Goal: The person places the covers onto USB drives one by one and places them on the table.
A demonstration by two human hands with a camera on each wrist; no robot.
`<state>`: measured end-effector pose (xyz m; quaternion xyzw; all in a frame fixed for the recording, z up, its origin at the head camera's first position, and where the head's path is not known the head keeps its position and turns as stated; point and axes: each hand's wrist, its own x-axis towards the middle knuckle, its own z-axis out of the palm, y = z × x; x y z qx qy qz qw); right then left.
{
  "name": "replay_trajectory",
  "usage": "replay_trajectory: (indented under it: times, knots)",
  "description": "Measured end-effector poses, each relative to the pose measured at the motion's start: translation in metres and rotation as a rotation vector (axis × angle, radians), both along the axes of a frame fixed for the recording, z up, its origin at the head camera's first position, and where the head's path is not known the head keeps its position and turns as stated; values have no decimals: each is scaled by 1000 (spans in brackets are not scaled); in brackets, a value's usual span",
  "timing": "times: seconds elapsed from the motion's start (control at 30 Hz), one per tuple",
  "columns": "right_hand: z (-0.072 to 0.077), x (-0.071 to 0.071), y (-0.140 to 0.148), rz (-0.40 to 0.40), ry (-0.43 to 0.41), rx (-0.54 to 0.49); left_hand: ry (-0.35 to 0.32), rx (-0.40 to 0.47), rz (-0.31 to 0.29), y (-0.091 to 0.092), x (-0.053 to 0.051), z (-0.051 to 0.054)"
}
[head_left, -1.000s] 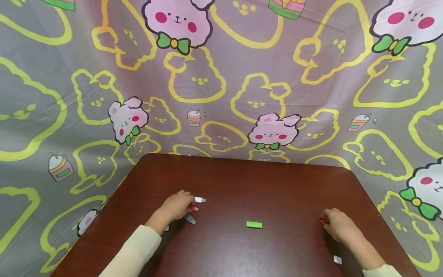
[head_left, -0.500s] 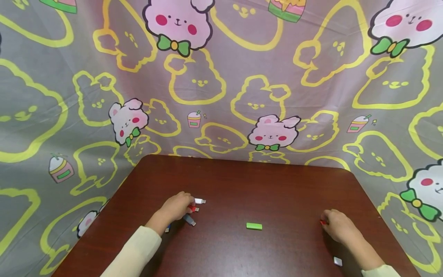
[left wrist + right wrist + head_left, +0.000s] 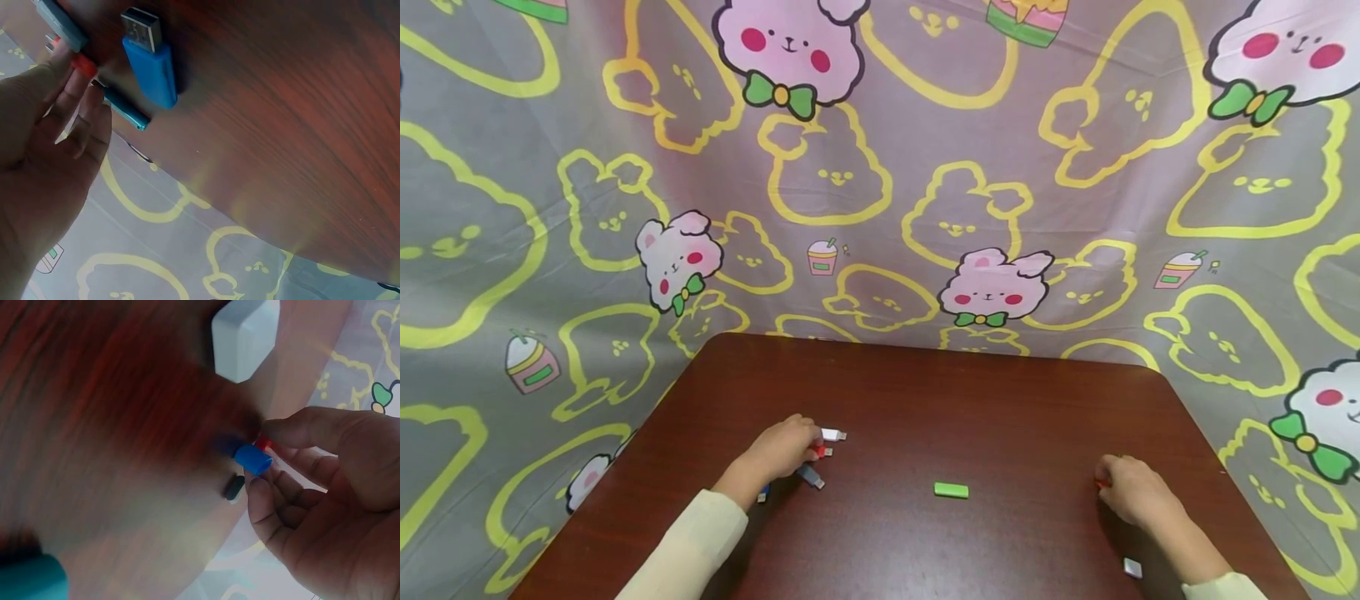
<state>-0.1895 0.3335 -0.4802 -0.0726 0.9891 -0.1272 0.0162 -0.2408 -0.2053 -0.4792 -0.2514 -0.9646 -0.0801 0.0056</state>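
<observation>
My left hand [image 3: 782,446] pinches a red USB flash drive [image 3: 820,452] low over the table, its metal plug pointing right. Around those fingers lie a white flash drive [image 3: 831,434], a grey one [image 3: 809,476] and a blue one [image 3: 151,72], each with its plug bare. A teal-looking stick [image 3: 125,107] shows just beyond my fingertips in the left wrist view. At the right, my right hand [image 3: 1135,487] holds a small red cap [image 3: 263,443] between thumb and fingers, largely hidden by them. A blue cap [image 3: 253,459] sits right beside it, and a dark cap [image 3: 235,487] lies near.
Between the hands lies a bright green, cap-like piece [image 3: 951,491]. Closer to my right forearm rests a whitish cap [image 3: 1132,567]. The brown table [image 3: 940,400] ends at a patterned cloth [image 3: 880,250] behind and at both sides.
</observation>
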Motion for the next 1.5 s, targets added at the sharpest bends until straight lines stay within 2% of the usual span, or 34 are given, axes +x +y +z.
replay_trajectory:
  times: [0.13,0.3,0.47,0.63,0.73,0.93,1.27,1.5]
  knots:
    - [1,2,-4,-6,7,-35,27,1,-30,0,1,0]
    - [5,7,-21,59,122,-193,75,13,-86,7,4,3]
    - [15,12,-43,139,171,-346,45,64,-145,24,11,11]
    - [22,15,-56,191,199,-433,61,83,-195,40,17,19]
    - [23,18,-60,201,197,-474,77,78,-211,48,20,22]
    - [22,23,-70,178,125,-566,101,86,-241,64,27,25]
    - [26,31,-89,163,41,-640,119,44,-282,83,36,26]
    - [23,34,-96,164,54,-617,128,10,-319,91,39,28]
